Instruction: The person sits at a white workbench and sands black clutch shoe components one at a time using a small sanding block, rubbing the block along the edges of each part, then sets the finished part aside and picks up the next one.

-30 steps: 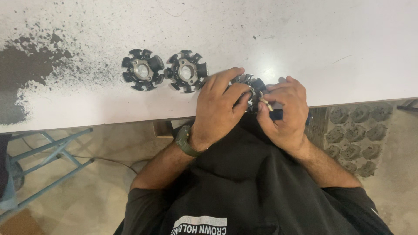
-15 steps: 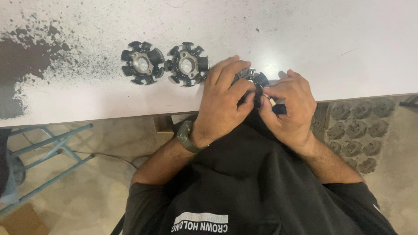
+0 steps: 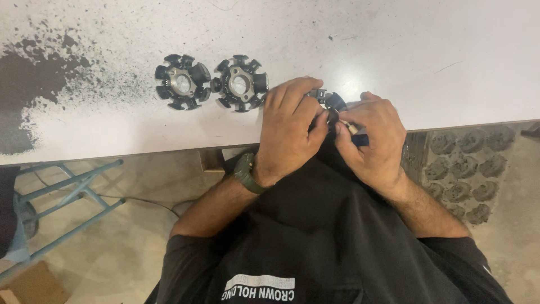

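My left hand (image 3: 289,132), with a dark green watch on its wrist, and my right hand (image 3: 374,141) meet at the table's near edge. Together they grip a black star-shaped stator core (image 3: 331,101), mostly hidden by my fingers. My right hand also pinches a small tool with a dark blue handle (image 3: 359,139) against the core. Two more black stator cores (image 3: 183,81) (image 3: 241,83) with bare metal hubs lie side by side on the white table (image 3: 394,50), just left of my left hand.
A dark worn patch (image 3: 28,84) spreads over the table's left end. Below the table stands a blue metal frame (image 3: 67,191) at the lower left. Several grey round parts (image 3: 467,163) lie on the floor at the right.
Both hands stay on the stator core with only small finger movements. The view has shifted slightly, so the table sits a little higher in frame than a second ago.
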Tool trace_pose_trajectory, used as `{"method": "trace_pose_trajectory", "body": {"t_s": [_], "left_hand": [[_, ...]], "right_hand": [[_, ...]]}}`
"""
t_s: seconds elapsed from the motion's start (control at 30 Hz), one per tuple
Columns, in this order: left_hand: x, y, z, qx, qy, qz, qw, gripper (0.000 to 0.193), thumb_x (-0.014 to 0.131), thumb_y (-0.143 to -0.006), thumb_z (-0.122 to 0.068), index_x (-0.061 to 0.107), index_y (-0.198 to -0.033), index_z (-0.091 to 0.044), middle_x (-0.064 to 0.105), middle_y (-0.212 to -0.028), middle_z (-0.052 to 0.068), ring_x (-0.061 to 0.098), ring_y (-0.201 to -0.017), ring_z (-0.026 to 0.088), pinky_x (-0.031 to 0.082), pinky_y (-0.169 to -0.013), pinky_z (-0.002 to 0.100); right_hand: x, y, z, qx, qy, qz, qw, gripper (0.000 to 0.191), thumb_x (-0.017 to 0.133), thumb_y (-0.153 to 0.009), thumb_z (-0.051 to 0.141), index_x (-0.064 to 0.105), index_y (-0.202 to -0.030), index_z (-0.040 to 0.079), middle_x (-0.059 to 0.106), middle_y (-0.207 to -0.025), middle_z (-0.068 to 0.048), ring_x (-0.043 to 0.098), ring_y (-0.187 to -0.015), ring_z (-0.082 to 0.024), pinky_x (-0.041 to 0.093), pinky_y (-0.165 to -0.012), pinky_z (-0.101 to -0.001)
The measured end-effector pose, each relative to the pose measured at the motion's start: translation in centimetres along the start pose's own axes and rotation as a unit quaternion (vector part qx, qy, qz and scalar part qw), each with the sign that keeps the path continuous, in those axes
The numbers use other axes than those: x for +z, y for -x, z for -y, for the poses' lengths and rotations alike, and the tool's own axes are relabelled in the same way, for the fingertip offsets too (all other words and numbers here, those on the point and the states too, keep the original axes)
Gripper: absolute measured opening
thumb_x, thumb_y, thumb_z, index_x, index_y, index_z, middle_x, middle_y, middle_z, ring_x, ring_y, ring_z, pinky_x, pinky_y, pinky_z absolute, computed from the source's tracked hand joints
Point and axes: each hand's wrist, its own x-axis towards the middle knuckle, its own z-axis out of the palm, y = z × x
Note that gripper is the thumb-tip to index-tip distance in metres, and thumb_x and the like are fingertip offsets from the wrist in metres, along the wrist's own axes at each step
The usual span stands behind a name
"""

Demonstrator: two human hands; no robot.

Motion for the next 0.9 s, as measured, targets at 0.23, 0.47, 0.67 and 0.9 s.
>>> {"method": "trace_pose_trajectory", "body": {"t_s": [0.23,0.47,0.67,0.9], "left_hand": [[0.2,-0.1,0.2,0.022,-0.002,-0.017,1.0,0.015,0.073,-0.086,-0.004,0.06,-0.094,-0.004,0.061,-0.131,0.012,0.057,-0.133,0.031,0.043,-0.109,0.047],[0.6,0.1,0.6,0.026,-0.016,-0.017,0.999,0.013,0.072,-0.087,-0.004,0.06,-0.091,-0.005,0.061,-0.13,0.012,0.057,-0.134,0.031,0.044,-0.111,0.048],[0.9,0.3,0.7,0.023,-0.019,-0.019,0.999,0.012,0.071,-0.087,-0.003,0.06,-0.091,-0.005,0.062,-0.13,0.011,0.056,-0.135,0.03,0.044,-0.111,0.048],[-0.9,-0.4,0.2,-0.044,0.064,-0.008,0.997,0.017,0.072,-0.093,-0.012,0.063,-0.102,-0.001,0.053,-0.141,0.018,0.055,-0.135,0.034,0.047,-0.111,0.046]], "right_hand": [[0.0,0.5,-0.5,-0.025,-0.012,-0.021,0.999,0.03,0.079,-0.089,-0.002,0.06,-0.111,0.004,0.069,-0.107,-0.011,0.069,-0.106,-0.03,0.053,-0.113,-0.0543],[0.4,0.3,-0.5,-0.061,0.044,-0.003,0.997,0.032,0.081,-0.086,-0.005,0.062,-0.11,0.005,0.069,-0.106,-0.011,0.069,-0.106,-0.03,0.052,-0.113,-0.0536],[-0.1,-0.1,-0.2,-0.07,0.058,0.015,0.996,0.032,0.083,-0.086,-0.006,0.064,-0.109,0.006,0.07,-0.106,-0.009,0.07,-0.103,-0.028,0.051,-0.114,-0.0539],[-0.5,0.1,-0.3,-0.042,0.029,-0.019,0.998,0.025,0.079,-0.089,-0.002,0.063,-0.107,0.006,0.069,-0.103,-0.01,0.07,-0.105,-0.03,0.047,-0.118,-0.0555]]}}
